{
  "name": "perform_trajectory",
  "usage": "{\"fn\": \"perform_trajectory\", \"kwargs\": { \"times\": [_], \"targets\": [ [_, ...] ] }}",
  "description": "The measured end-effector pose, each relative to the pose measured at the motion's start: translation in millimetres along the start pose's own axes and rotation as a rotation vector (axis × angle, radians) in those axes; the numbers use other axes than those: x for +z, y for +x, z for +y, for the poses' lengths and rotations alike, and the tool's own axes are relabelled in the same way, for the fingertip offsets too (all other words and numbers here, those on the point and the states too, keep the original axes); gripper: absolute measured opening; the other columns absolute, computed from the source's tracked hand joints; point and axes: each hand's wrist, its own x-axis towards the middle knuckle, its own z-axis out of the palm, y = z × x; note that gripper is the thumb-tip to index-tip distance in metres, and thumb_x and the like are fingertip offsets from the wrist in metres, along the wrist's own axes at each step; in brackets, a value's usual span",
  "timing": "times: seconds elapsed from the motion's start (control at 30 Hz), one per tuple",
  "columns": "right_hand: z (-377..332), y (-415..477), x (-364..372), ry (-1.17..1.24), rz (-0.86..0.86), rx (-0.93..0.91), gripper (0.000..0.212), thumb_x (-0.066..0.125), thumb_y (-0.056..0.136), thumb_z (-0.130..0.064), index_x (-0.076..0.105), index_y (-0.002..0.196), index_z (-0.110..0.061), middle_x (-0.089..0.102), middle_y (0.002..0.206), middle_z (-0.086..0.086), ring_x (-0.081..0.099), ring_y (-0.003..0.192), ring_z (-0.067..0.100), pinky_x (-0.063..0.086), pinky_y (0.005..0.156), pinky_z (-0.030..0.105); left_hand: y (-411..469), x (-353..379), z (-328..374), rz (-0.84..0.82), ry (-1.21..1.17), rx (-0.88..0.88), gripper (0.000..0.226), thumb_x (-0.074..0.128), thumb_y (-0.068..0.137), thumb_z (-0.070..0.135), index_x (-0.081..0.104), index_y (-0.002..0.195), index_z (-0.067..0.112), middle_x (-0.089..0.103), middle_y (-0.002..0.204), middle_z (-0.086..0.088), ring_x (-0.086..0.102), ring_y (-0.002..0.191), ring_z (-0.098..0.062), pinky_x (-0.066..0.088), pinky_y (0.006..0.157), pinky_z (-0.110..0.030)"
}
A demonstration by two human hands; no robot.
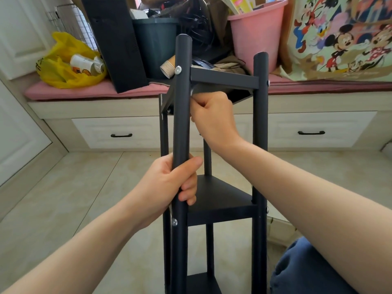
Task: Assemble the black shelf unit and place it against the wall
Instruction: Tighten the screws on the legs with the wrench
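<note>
The black shelf unit (222,200) stands upright on the tiled floor (84,187) right in front of the person, well along by the look of it: poles are up, three triangular shelves sit between them, and silver screw heads show at the top shelf (224,80) and the middle one. The left hand (169,183) grips the front pole (180,124) about halfway between those two shelves, fingers wrapped fully round it. The right hand (214,115) is tucked under the top shelf, just beside that pole, with its fingers curled tight – whether they pinch a nut, a small tool or nothing is hidden. My guess is that the top screw (177,70) is being tightened from behind, one of the last fixings. What seems left – finishing that joint, checking the others, then carrying the unit to a wall; the cluttered bench (106,107) lies beyond it
</note>
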Motion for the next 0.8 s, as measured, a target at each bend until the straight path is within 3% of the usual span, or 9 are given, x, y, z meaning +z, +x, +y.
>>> {"fn": "perform_trajectory", "kwargs": {
  "times": [0.07, 0.17, 0.4, 0.5, 0.6, 0.73, 0.8],
  "targets": [
    [1.2, 2.4, 4.6, 0.003, 0.027, -0.005, 0.045, 0.06, 0.095, -0.01, 0.057, 0.051, -0.017, 0.053, 0.044, -0.011, 0.048, 0.048, 0.007, 0.04, 0.049, 0.018, -0.2, 0.0, -0.3, -0.007, 0.002, 0.002, 0.041, 0.069, 0.092, 0.033, 0.049, 0.057, 0.025, 0.036, 0.053, 0.001, 0.035, 0.042, -0.013, 0.044, 0.048, -0.025],
    [2.7, 4.2, 8.7, 0.004, 0.059, -0.011, 0.05, 0.06, 0.095, -0.009, 0.049, 0.047, -0.021, 0.046, 0.041, -0.014, 0.04, 0.046, 0.005, 0.033, 0.048, 0.015, 0.2, -0.7, -0.5, -0.006, 0.015, 0.002, 0.039, 0.067, 0.09, 0.033, 0.051, 0.056, 0.027, 0.036, 0.053, 0.002, 0.035, 0.042, -0.013, 0.044, 0.049, -0.025],
    [3.2, 3.5, 1.2, 0.034, -0.008, -0.026, 0.044, 0.058, 0.094, -0.007, 0.054, 0.05, -0.014, 0.047, 0.042, -0.013, 0.042, 0.046, 0.005, 0.035, 0.047, 0.016, 1.6, -5.0, -1.1, -0.008, 0.034, 0.004, 0.037, 0.062, 0.091, 0.031, 0.051, 0.056, 0.029, 0.036, 0.053, 0.002, 0.035, 0.042, -0.013, 0.045, 0.049, -0.025],
    [1.4, 1.4, -4.3, 0.059, -0.052, -0.009, 0.058, 0.057, 0.091, -0.002, 0.048, 0.039, -0.025, 0.04, 0.036, -0.018, 0.038, 0.041, 0.002, 0.032, 0.047, 0.012, 1.1, -4.7, -1.7, -0.011, 0.029, -0.005, 0.034, 0.062, 0.09, 0.031, 0.051, 0.058, 0.027, 0.036, 0.053, 0.002, 0.036, 0.042, -0.013, 0.045, 0.048, -0.026],
    [-1.6, -0.1, -9.5, 0.076, -0.067, 0.017, 0.06, 0.056, 0.088, -0.001, 0.053, 0.035, -0.029, 0.041, 0.036, -0.017, 0.038, 0.04, 0.002, 0.034, 0.05, 0.015, 1.7, -4.2, -2.1, -0.011, 0.021, -0.008, 0.031, 0.062, 0.09, 0.03, 0.05, 0.062, 0.024, 0.036, 0.054, 0.001, 0.036, 0.042, -0.013, 0.045, 0.048, -0.025],
    [-5.4, -0.2, -15.7, 0.084, -0.074, 0.046, 0.031, 0.057, 0.087, -0.004, 0.068, 0.058, -0.006, 0.05, 0.044, -0.011, 0.044, 0.049, 0.002, 0.036, 0.06, 0.026, 1.6, -4.8, -3.1, -0.02, 0.023, -0.005, 0.031, 0.062, 0.091, 0.03, 0.051, 0.064, 0.023, 0.037, 0.054, 0.001, 0.037, 0.042, -0.012, 0.046, 0.049, -0.025],
    [-6.6, 0.4, -19.3, 0.129, -0.075, 0.062, 0.03, 0.058, 0.089, -0.005, 0.067, 0.06, -0.003, 0.055, 0.047, -0.011, 0.048, 0.05, 0.0, 0.036, 0.061, 0.023, 1.5, -5.2, -3.3, -0.029, 0.029, -0.003, 0.031, 0.062, 0.091, 0.031, 0.052, 0.063, 0.024, 0.037, 0.053, 0.001, 0.038, 0.042, -0.012, 0.046, 0.05, -0.025]
  ]
}}
